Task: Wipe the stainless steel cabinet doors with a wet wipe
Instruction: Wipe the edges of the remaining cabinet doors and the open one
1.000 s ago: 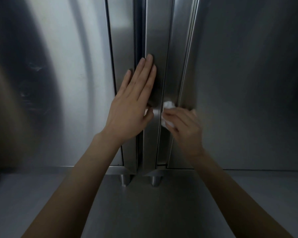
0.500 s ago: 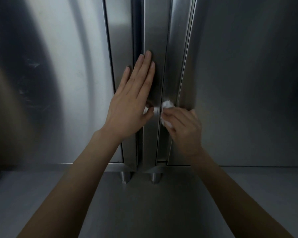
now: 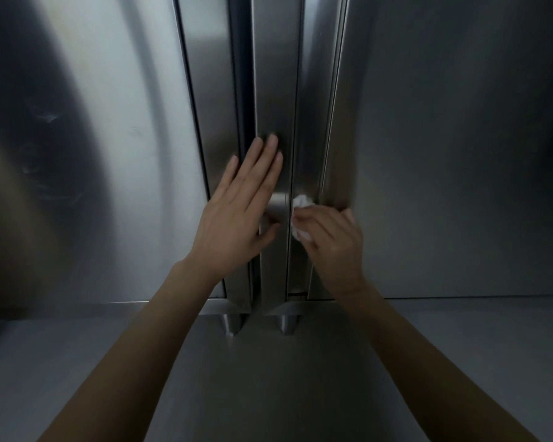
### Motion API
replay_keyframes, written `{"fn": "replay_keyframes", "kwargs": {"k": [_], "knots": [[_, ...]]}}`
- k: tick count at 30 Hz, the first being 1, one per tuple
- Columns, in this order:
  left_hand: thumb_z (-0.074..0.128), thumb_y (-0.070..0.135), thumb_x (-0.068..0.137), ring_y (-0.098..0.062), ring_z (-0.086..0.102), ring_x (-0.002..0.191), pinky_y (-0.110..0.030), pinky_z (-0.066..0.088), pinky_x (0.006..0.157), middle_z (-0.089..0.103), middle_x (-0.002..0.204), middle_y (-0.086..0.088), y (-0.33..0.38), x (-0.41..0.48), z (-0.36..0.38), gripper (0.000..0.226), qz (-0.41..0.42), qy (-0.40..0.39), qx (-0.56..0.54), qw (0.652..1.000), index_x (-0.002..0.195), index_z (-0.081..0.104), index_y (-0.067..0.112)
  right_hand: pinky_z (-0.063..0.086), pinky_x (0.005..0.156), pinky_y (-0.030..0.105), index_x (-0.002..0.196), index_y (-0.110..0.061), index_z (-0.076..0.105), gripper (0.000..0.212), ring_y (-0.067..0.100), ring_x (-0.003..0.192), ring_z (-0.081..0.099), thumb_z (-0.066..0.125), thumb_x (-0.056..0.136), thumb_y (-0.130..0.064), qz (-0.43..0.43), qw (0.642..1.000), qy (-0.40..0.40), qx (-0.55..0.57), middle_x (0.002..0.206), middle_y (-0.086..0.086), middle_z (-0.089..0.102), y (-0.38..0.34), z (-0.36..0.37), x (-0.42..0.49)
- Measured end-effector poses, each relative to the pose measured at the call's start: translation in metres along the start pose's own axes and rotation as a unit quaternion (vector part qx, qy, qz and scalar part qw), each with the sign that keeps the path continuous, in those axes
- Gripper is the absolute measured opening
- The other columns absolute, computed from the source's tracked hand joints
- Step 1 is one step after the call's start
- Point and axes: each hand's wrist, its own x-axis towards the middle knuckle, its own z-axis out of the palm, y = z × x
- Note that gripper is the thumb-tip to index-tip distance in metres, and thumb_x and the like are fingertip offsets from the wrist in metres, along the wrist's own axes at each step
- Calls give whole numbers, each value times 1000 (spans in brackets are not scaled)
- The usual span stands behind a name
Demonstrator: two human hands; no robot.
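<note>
A small bunched white wet wipe (image 3: 301, 215) is pressed against the vertical edge strip of the right cabinet door (image 3: 460, 154), pinched in the curled fingers of the right hand (image 3: 332, 247). The left hand (image 3: 237, 215) lies flat, fingers straight, across the seam with the left cabinet door (image 3: 109, 154). That bare palm could smear fresh prints on the steel; compared with half a second earlier, it sits lower, while the wipe has barely shifted.
</note>
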Motion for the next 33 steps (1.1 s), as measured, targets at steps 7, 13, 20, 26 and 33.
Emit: {"fn": "replay_keyframes", "kwargs": {"k": [7,13,20,26,33], "knots": [[71,21,78,-25,0,149,-38,2,123,9,160,-16,1,0,-1,91,-3,2,-3,1000,151,21,-2,30,60,32,74,-10,71,13,18,69,66,67,86,-10,-110,982,-150,-32,86,3,72,3,2,-68],[75,18,78,-26,2,149,-41,5,122,11,160,-17,0,0,-2,92,-5,-1,-10,1000,151,22,-1,31,63,33,84,-10,70,17,17,84,64,58,94,-14,-20,1000,0,-24,96,2,71,6,2,-10],[75,18,77,-25,0,148,-38,1,123,14,159,-19,2,0,0,92,-3,6,-18,1000,150,22,-2,31,60,34,73,-11,70,18,19,70,64,63,89,-12,-20,994,-94,-55,80,2,70,-9,10,-70],[73,17,77,-24,-1,148,-39,2,123,14,159,-21,2,-1,2,92,-7,12,-23,1000,150,22,-3,29,61,31,65,-12,69,23,16,62,63,58,85,-12,-40,983,-153,-90,69,-1,66,-19,18,-109],[74,16,77,-26,1,149,-39,3,123,10,159,-17,3,0,-1,92,-10,3,-16,1000,151,21,-1,26,63,31,72,-15,68,10,18,65,58,69,82,-11,-202,952,-211,-90,86,1,68,7,14,-93]]}}
